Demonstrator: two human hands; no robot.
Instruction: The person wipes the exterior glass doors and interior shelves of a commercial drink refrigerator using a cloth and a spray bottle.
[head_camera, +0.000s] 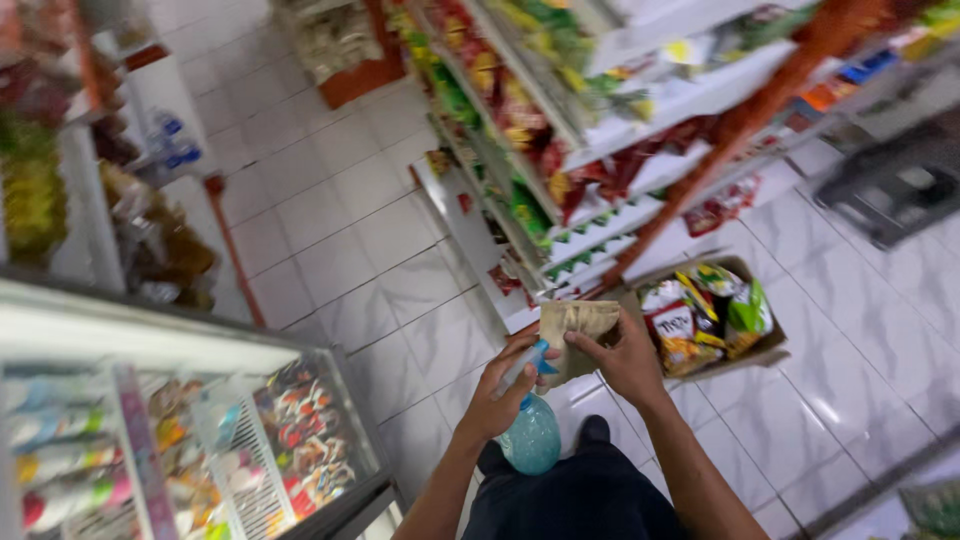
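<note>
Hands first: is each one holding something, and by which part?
Left hand grips a blue spray bottle by its neck. Right hand holds a tan cloth by its lower edge.

Both my forearms are bare, no sleeves showing, no watch or rings I can make out on my left hand (497, 395) or right hand (625, 358). I'm in dark trousers (580, 500), one dark shoe (594, 430) visible below.
</note>
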